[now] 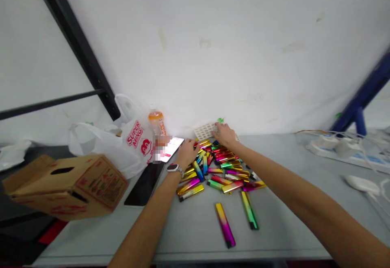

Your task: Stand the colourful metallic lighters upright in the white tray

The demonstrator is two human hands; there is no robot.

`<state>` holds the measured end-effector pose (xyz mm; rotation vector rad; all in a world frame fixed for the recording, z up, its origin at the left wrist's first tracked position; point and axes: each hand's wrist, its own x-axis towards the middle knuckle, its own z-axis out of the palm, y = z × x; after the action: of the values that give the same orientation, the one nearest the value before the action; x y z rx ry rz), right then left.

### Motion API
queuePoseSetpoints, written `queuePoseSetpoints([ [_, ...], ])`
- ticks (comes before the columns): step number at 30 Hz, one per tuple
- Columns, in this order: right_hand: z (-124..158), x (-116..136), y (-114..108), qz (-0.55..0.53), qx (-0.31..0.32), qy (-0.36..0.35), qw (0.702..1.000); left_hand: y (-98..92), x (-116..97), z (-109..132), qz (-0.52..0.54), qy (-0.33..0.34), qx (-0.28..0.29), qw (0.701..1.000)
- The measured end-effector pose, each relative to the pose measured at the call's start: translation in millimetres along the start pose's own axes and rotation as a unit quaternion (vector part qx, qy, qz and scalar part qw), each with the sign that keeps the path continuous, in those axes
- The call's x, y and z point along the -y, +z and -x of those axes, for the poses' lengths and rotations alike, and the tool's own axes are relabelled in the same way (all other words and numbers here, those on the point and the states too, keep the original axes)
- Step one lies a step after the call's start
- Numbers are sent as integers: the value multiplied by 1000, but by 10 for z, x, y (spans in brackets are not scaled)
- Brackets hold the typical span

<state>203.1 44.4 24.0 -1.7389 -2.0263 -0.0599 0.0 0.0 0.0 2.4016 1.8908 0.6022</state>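
A heap of shiny, flat lighter-like sticks in blended metallic colours lies on the grey table, some with black ends. My left hand rests at the heap's upper left edge, fingers loosely extended; no held thing shows in it. Behind the heap, my right hand has its fingertips closed on the right side of a pale sheet with rows of small oval marks, which leans near the wall. Closer to me, a yellow-and-purple stick and a yellow-and-green stick lie apart from the heap.
Left of the heap lie a lit phone and a dark tablet-like device. Beyond them stand an orange-capped bottle, a white plastic bag and a cardboard box. A power strip with white cables lies at the right.
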Motion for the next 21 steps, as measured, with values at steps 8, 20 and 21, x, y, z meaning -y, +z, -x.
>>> queuePoseSetpoints([
  [8,42,100,2,23,31,50,998,0,0,-1,5,-9,-19,1000],
  [20,68,142,-65,81,37,24,996,-18,77,-163,51,49,39,997],
  [21,70,163,-73,82,42,25,995,-21,96,-149,48,46,34,997],
])
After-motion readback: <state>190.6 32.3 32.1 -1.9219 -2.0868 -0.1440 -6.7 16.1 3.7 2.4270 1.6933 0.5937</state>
